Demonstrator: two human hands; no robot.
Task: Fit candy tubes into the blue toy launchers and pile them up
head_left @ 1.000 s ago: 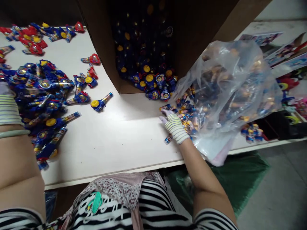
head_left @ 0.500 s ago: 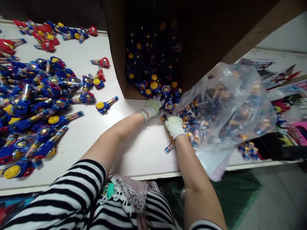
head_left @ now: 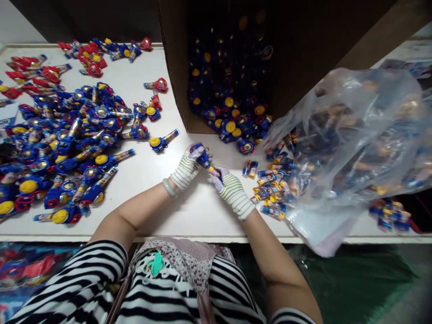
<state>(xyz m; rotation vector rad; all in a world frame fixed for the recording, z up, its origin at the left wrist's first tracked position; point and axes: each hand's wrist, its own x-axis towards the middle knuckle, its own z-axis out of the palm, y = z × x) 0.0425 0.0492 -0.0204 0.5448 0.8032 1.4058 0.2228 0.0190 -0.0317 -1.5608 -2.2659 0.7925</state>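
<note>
Head view: left hand (head_left: 186,170) grips a blue plastic toy (head_left: 203,157), right hand (head_left: 233,191) its printed tube (head_left: 213,170), likely fitting; next seems to want straight alignment.

Left hand in striped knit glove (head_left: 185,172) partly hid blue plastic toy (head_left: 204,159). Brown cardboard box (head_left: 176,63): top cropped, interior lost in shadow. Crumpled translucent plastic bag (head_left: 324,153) blurred whatever lay inside.

You wear whitish gloves (head_left: 236,196), thin yellow-green and grey stripes, lilac at the fingers (head_left: 217,183) | pale green bangle (head_left: 169,188), left wrist | black-and-white striped shirt (head_left: 145,302), short sleeves (head_left: 101,261) | pinkish floral apron (head_left: 200,270) | green chest patch (head_left: 157,264)
</note>
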